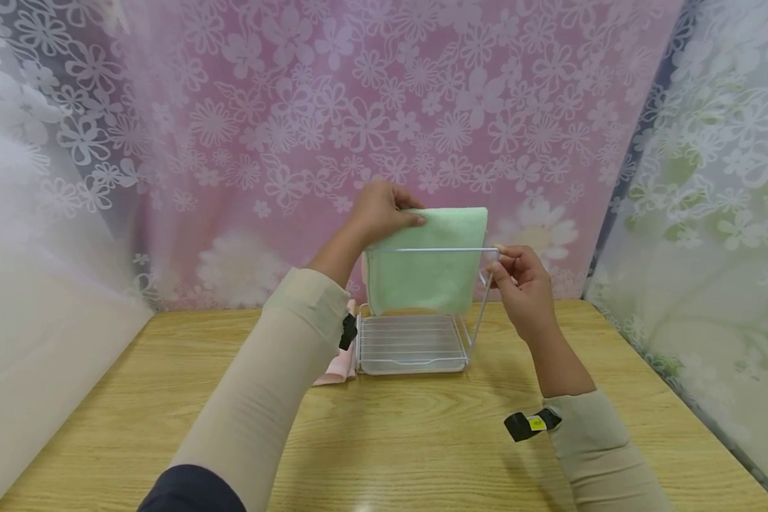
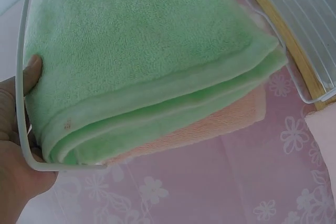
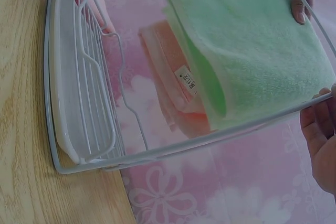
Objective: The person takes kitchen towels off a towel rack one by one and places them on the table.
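A folded green towel (image 1: 425, 281) hangs inside the upper part of a white wire rack (image 1: 435, 249), partly behind its front top bar. My left hand (image 1: 384, 210) pinches the towel's upper left edge between thumb and fingers. At the rack's upper right corner, my right hand (image 1: 528, 291) grips the wire with thumb and fingertips. Behind the green towel, a folded peach towel (image 3: 167, 51) with a white label (image 3: 185, 80) shows in the right wrist view. Its lower edge also peeks out below the green one in the left wrist view.
A shallow white tray (image 1: 416, 369) lies at the rack's base among the wire slats. Beside the rack's left side, a pink cloth (image 1: 339, 368) rests on the wooden table (image 1: 409, 441). Flowered pink curtain (image 1: 333, 107) hangs behind, with pale sheets at both sides.
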A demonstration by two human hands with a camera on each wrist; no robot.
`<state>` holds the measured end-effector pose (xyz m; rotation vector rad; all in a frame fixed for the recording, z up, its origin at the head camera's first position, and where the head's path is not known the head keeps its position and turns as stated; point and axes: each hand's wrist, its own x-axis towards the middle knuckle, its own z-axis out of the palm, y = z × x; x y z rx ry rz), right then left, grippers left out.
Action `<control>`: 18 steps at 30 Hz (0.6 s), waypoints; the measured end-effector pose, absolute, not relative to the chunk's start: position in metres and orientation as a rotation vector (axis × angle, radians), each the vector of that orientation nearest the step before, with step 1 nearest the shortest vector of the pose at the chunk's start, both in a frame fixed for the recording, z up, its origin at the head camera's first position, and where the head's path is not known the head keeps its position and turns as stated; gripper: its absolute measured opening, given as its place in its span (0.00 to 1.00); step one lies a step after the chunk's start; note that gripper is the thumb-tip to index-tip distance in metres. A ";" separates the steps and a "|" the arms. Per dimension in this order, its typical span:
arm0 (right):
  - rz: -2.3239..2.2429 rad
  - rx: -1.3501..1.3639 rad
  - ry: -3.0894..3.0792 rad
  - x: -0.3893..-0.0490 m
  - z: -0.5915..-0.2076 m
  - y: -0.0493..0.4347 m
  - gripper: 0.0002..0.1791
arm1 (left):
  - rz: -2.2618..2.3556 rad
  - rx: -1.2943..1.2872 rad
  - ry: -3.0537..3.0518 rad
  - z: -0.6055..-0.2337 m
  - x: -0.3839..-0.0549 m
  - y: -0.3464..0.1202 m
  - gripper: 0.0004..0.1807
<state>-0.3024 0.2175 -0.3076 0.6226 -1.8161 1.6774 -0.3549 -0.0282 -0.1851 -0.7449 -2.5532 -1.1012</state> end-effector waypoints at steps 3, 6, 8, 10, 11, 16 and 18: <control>1.680 0.627 -1.806 -0.303 -0.308 0.217 0.10 | -1.095 -0.749 -2.535 -0.181 -0.354 -0.029 0.09; 1.670 0.626 -1.807 -0.303 -0.307 0.217 0.11 | -1.084 -0.750 -2.525 -0.176 -0.351 -0.030 0.09; 1.663 0.624 -1.813 -0.303 -0.307 0.217 0.12 | -1.094 -0.756 -2.519 -0.172 -0.349 -0.030 0.09; 1.655 0.621 -1.820 -0.303 -0.307 0.217 0.13 | -1.105 -0.763 -2.510 -0.169 -0.346 -0.031 0.09; 1.652 0.621 -1.824 -0.303 -0.307 0.217 0.13 | -1.104 -0.768 -2.504 -0.167 -0.345 -0.032 0.10; 1.632 0.620 -1.844 -0.302 -0.307 0.218 0.12 | -1.113 -0.771 -2.492 -0.160 -0.339 -0.034 0.10; 1.627 0.620 -1.847 -0.301 -0.308 0.218 0.12 | -1.114 -0.758 -2.495 -0.157 -0.337 -0.035 0.10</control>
